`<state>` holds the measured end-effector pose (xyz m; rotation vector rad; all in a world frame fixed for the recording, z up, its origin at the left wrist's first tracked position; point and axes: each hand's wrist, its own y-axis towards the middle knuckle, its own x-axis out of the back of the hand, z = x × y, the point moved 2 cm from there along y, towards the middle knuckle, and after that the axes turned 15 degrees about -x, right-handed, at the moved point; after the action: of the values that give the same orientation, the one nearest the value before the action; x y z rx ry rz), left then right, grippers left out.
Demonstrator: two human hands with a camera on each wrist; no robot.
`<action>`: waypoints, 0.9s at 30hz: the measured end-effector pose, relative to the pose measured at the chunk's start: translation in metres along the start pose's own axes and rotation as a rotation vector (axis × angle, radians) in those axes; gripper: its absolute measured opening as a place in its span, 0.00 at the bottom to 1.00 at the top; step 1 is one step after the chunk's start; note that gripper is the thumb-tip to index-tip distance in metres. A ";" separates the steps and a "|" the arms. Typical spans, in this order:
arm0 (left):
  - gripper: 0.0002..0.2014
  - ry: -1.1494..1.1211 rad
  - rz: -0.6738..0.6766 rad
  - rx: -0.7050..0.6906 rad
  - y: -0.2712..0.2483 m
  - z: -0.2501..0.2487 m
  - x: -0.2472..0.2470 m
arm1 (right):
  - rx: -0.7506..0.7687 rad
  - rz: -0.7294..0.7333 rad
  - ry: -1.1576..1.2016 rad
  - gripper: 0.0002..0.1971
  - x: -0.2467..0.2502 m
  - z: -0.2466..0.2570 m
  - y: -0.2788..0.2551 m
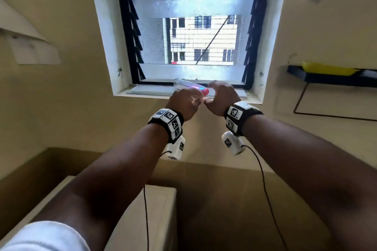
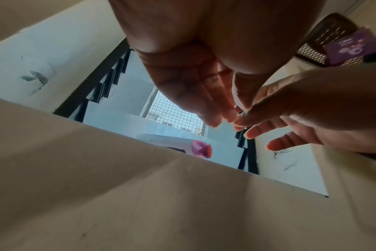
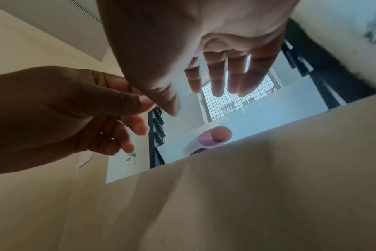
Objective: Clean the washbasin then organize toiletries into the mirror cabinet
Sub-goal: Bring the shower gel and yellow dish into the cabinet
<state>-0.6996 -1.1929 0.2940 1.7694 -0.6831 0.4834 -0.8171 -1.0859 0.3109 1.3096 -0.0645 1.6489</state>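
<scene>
Now | tube (image 1: 190,87) on sill (image 1: 151,90) | just beyond both hands' fingers (image 1: 216,85)

— What sort of place was it?
— A home bathroom, by the look of it: cream walls (image 1: 61,96), a louvre window (image 1: 189,26) with frosted slats set high, flats (image 1: 202,40) outside.
— Anything else?
— A tube (image 1: 191,87) lay on the sill (image 1: 151,92), a black shelf (image 1: 334,79) carried a yellow thing (image 1: 328,68), and a cistern (image 1: 142,220) stood below.
</scene>
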 end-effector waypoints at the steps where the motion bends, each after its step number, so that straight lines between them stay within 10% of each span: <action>1: 0.02 0.009 0.001 0.007 0.003 0.008 -0.001 | -0.001 -0.007 -0.027 0.25 -0.009 0.003 0.011; 7: 0.12 0.066 0.029 0.099 0.008 0.038 -0.013 | -0.100 0.159 -0.115 0.36 -0.061 0.002 0.056; 11: 0.15 0.075 -0.030 0.112 0.015 0.046 -0.021 | -0.080 0.166 -0.128 0.24 -0.074 -0.006 0.069; 21: 0.46 0.333 -0.042 -0.052 0.065 0.025 -0.057 | 0.168 -0.189 0.166 0.09 -0.014 -0.050 0.069; 27: 0.27 0.076 -0.004 -0.111 0.105 -0.045 -0.095 | 0.239 -0.302 0.128 0.13 0.068 -0.107 0.050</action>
<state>-0.8394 -1.1526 0.3230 1.6395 -0.6412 0.4982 -0.9232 -1.0064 0.3428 1.3128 0.4004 1.5069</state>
